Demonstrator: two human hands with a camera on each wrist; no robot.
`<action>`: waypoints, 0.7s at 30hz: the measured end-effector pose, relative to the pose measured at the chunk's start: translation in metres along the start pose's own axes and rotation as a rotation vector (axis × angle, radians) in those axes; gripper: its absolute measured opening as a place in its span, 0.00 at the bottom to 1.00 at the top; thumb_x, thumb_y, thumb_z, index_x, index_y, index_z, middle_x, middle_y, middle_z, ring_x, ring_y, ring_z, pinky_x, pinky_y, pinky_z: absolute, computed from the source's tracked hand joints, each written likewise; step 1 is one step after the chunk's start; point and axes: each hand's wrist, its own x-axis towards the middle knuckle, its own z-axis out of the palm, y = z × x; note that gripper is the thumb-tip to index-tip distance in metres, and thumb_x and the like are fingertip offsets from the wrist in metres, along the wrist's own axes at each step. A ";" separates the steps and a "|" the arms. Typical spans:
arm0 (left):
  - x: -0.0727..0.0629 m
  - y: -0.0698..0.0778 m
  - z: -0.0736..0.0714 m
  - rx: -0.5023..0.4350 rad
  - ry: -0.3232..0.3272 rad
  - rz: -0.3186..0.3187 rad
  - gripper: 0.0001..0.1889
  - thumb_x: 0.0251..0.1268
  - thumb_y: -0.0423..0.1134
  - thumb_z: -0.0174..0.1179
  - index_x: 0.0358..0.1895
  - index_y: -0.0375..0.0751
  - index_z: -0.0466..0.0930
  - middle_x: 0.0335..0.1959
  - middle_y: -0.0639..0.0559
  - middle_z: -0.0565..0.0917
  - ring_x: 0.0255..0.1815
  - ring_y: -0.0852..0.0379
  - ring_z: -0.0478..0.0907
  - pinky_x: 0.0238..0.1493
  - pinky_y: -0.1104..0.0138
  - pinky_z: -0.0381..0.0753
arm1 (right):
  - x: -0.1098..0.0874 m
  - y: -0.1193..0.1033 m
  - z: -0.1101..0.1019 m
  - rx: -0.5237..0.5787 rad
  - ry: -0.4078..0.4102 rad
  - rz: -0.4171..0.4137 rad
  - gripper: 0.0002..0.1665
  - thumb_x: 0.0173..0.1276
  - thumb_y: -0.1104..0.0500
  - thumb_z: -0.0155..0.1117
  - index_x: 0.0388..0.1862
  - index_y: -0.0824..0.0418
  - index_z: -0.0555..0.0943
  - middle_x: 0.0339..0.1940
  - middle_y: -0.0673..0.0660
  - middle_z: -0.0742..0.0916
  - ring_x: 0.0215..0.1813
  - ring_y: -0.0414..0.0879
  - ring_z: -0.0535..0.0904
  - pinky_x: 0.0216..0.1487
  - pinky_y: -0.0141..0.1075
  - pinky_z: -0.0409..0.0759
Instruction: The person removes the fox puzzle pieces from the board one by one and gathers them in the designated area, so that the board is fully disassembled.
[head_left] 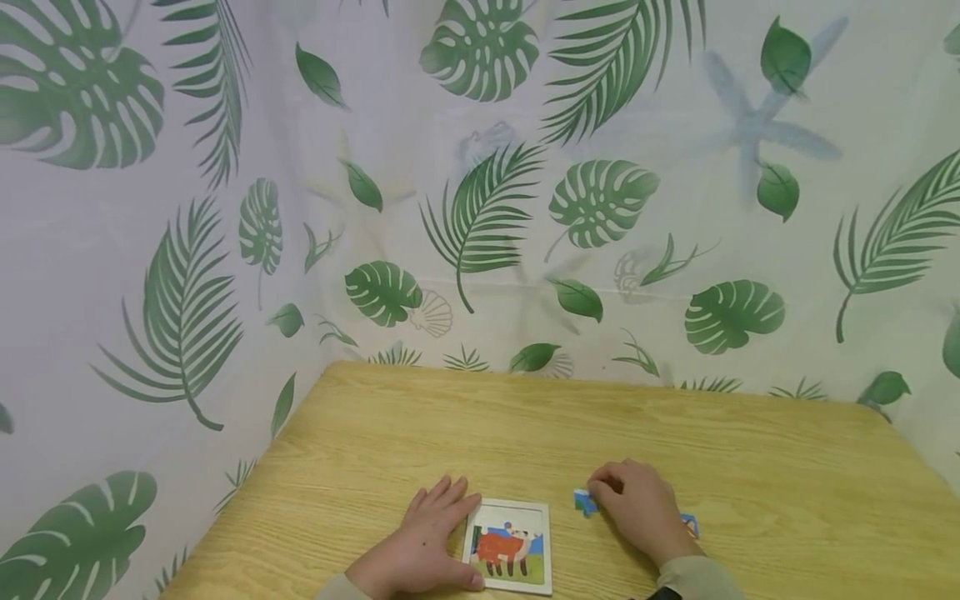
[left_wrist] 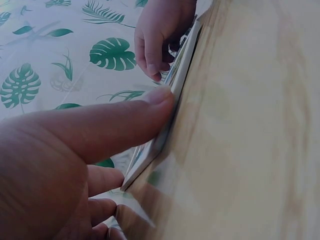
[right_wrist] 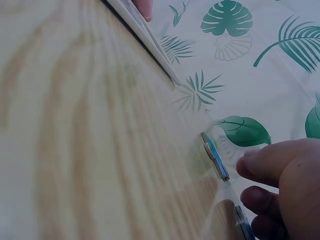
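A wooden jigsaw tray lies flat on the table, with a partly filled picture of a red-brown animal on grass; a pale strip shows along its top. My left hand is spread along its left side, thumb by the lower corner and index finger by the upper one. In the left wrist view the thumb touches the tray's edge. To the right, my right hand hovers over a blue-green puzzle piece, fingers bent. The right wrist view shows this puzzle piece on the table, apart from the thumb.
Another puzzle piece, blue with some orange, lies just right of my right wrist. The wood-grain table reaches back to leaf-printed white curtains behind and at the left.
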 end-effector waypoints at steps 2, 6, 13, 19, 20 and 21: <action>0.000 0.000 0.000 0.007 -0.001 0.000 0.56 0.45 0.66 0.75 0.78 0.44 0.63 0.81 0.40 0.53 0.81 0.38 0.42 0.75 0.38 0.37 | 0.000 0.000 0.000 0.042 0.014 0.018 0.06 0.72 0.51 0.66 0.40 0.49 0.88 0.38 0.46 0.86 0.44 0.46 0.80 0.50 0.52 0.77; -0.001 0.002 -0.001 0.006 -0.006 0.000 0.56 0.46 0.66 0.75 0.78 0.44 0.63 0.81 0.40 0.53 0.81 0.38 0.42 0.75 0.37 0.37 | 0.000 0.000 0.002 0.119 0.069 0.028 0.09 0.74 0.52 0.63 0.43 0.53 0.88 0.38 0.47 0.86 0.41 0.44 0.78 0.44 0.45 0.78; 0.000 0.000 -0.001 0.004 -0.003 0.004 0.56 0.46 0.66 0.74 0.78 0.44 0.63 0.81 0.40 0.53 0.81 0.38 0.42 0.75 0.37 0.37 | -0.003 -0.010 0.005 0.219 0.114 -0.029 0.09 0.75 0.53 0.63 0.42 0.54 0.88 0.36 0.47 0.84 0.40 0.44 0.75 0.45 0.42 0.76; 0.000 -0.001 -0.001 -0.003 -0.006 -0.001 0.56 0.46 0.66 0.74 0.78 0.45 0.63 0.81 0.40 0.53 0.82 0.38 0.41 0.75 0.38 0.36 | -0.007 -0.021 0.009 0.232 0.111 -0.026 0.07 0.74 0.55 0.63 0.41 0.54 0.88 0.36 0.47 0.84 0.40 0.44 0.75 0.46 0.42 0.76; 0.000 -0.001 -0.001 -0.003 -0.007 -0.002 0.56 0.46 0.66 0.74 0.78 0.45 0.63 0.81 0.41 0.53 0.82 0.39 0.41 0.75 0.38 0.36 | -0.008 -0.022 0.010 0.230 0.111 -0.025 0.07 0.74 0.56 0.64 0.41 0.54 0.88 0.36 0.47 0.84 0.40 0.43 0.75 0.46 0.42 0.75; 0.000 -0.001 -0.001 -0.002 -0.006 -0.002 0.56 0.46 0.66 0.74 0.78 0.45 0.63 0.81 0.41 0.53 0.82 0.39 0.41 0.75 0.38 0.36 | -0.008 -0.024 0.010 0.229 0.108 -0.030 0.07 0.74 0.56 0.64 0.40 0.54 0.88 0.35 0.46 0.84 0.40 0.43 0.75 0.46 0.42 0.75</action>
